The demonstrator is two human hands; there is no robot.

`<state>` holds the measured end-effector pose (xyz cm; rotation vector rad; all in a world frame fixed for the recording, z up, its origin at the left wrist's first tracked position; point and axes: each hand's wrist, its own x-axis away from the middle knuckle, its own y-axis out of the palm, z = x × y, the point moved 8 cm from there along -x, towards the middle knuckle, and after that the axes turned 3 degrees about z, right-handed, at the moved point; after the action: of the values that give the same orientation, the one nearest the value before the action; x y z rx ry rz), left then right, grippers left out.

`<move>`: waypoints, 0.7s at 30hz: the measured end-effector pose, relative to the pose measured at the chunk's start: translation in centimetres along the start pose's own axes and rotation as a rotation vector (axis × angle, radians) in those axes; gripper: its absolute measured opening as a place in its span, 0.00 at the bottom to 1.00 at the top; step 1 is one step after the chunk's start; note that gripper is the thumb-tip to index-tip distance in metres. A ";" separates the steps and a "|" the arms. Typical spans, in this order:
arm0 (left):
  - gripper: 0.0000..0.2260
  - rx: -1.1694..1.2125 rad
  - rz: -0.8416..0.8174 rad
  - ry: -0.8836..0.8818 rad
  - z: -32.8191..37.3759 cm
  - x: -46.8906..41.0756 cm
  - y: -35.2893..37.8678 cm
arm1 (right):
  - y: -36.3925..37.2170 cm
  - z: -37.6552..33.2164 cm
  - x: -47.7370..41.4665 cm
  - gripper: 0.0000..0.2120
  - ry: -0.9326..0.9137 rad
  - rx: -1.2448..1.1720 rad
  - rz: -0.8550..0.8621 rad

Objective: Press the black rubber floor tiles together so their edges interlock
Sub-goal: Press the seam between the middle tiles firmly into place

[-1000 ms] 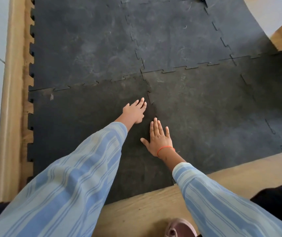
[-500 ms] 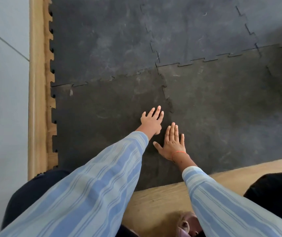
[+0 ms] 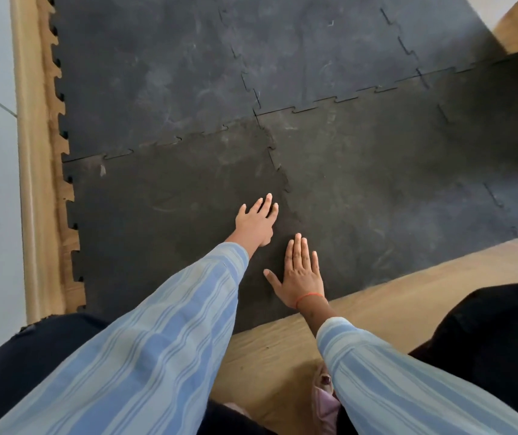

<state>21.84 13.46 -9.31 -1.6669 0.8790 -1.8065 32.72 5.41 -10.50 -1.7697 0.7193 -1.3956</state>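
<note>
Across the middle and upper frame lie the black rubber floor tiles (image 3: 169,233), and at lower centre the left hand (image 3: 256,222) and right hand (image 3: 301,274) rest flat, fingers spread, beside their toothed seam (image 3: 278,164).

Both arms stretched forward and down, in blue-striped sleeves (image 3: 163,328). Left hand (image 3: 256,222) further out, palm down, fingers (image 3: 265,204) spread and reaching ahead, thumb tucked toward the right side. Right hand (image 3: 301,277) nearer the body, flat, palm down, fingers (image 3: 298,249) straight and close together, thumb (image 3: 271,277) splayed to the left. Thin orange band (image 3: 309,297) around the right wrist. Hands near each other, not touching. Nothing gripped by either.
</note>
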 end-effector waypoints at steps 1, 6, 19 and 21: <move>0.31 -0.008 0.008 0.021 0.8 0.7 0.7 | 0.2 0.1 0.5 0.40 0.015 -0.007 -0.001; 0.37 -0.005 -0.006 0.041 3.4 3.2 2.7 | 0.9 0.8 2.7 0.40 0.099 -0.035 -0.014; 0.37 -0.061 -0.125 -0.023 3.9 2.8 2.7 | 2.2 0.9 2.3 0.54 0.069 -0.096 -0.057; 0.37 -0.078 -0.128 -0.022 4.1 2.9 2.5 | 2.1 0.9 2.3 0.53 0.065 -0.088 -0.042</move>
<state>25.49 9.25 -9.20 -1.8262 0.8606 -1.8555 34.18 2.60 -11.11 -1.8233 0.7929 -1.4760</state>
